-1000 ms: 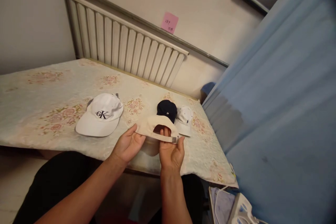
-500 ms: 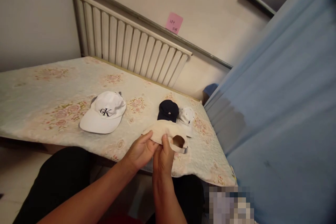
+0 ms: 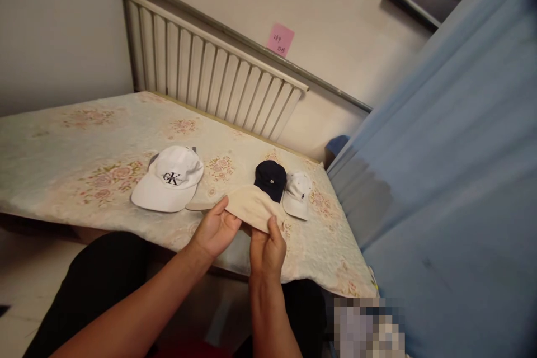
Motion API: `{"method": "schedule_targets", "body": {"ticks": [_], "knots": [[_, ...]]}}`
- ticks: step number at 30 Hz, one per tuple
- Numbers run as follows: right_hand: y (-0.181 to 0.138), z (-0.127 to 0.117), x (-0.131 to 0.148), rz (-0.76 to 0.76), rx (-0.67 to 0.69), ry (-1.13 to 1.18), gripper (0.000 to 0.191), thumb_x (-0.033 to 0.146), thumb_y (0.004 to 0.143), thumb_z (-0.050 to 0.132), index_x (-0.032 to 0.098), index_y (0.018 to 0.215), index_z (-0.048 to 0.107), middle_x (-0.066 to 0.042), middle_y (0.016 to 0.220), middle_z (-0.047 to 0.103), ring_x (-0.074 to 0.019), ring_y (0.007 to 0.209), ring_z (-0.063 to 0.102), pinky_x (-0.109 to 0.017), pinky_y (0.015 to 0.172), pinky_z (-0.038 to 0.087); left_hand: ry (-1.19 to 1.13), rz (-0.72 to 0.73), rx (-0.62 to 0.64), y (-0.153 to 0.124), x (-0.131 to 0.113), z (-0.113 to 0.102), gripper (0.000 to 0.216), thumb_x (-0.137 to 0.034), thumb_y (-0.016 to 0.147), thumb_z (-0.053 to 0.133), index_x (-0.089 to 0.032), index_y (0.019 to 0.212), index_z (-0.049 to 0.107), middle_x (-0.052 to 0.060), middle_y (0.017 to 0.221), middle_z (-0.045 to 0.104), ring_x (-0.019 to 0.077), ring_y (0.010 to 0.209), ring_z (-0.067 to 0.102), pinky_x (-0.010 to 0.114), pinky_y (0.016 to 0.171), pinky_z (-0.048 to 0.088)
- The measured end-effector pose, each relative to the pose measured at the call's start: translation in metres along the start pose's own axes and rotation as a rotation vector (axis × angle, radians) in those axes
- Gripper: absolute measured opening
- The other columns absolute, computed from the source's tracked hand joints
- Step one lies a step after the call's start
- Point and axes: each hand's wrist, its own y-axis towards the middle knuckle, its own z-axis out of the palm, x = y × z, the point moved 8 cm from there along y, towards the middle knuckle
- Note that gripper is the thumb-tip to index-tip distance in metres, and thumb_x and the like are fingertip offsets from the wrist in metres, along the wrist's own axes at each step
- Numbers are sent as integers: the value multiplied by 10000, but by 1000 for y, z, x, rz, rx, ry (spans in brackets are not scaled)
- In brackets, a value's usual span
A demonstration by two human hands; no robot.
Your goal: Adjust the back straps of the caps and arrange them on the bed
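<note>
A cream baseball cap [image 3: 254, 205] is held by its lower edge over the near side of the bed, its brim pointing left. My left hand [image 3: 217, 227] grips it near the brim, thumb on the outside. My right hand [image 3: 268, 241] pinches the edge farther right, its fingers partly hidden under the cap. Just behind the held cap lies a dark navy cap [image 3: 269, 178], partly covered by it. Beside that sits a white cap with a small dark emblem [image 3: 297, 194]. To the left rests a white cap with black letters [image 3: 170, 179], with something grey showing behind it.
The caps lie on a flowered bed cover [image 3: 92, 151]. A radiator [image 3: 218, 67] runs along the wall behind, with a pink note [image 3: 280, 39] above it. A blue curtain [image 3: 428, 196] hangs at the right. A blue object [image 3: 337, 144] stands by the far corner.
Both hands have turned the cream cap: its rear opening and strap no longer show, and its brim now points left. My hands have moved slightly apart.
</note>
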Motion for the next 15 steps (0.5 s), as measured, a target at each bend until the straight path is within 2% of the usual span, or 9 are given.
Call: {"method": "schedule_targets", "body": {"ticks": [3,8,12,15], "knots": [[2,0,5,-3,17,29,376,212,841,565,154,1213,576,-96,1221,656,-207,1161,596,-469,1091,373,-15,-6,-25,1,-4,-2,410,-165,966,346,-96,1358,448,140,1102,706,192,1009,677,322,944,534],[3,-5,6,-40,20,14,415,303,871,529,163,1261,539,-109,1254,633,-214,1209,559,-495,1091,359,5,-15,-94,-1,1,-6,426,-121,946,368,-95,1365,441,146,1137,690,197,1017,674,310,917,550],[-3,-6,-6,-84,10,-57,516,328,824,592,186,1310,490,-99,1284,613,-203,1226,542,-489,1090,355,47,-69,-126,-8,20,-8,437,-106,941,372,-92,1375,424,144,1130,693,196,1009,677,318,946,534],[-8,-15,-16,-102,-92,-130,573,275,776,655,193,1317,482,-86,1294,608,-178,1188,572,-442,1089,369,77,-155,-125,-14,37,-11,435,-121,942,382,-67,1371,423,160,1123,693,209,1031,668,325,970,518]]}}
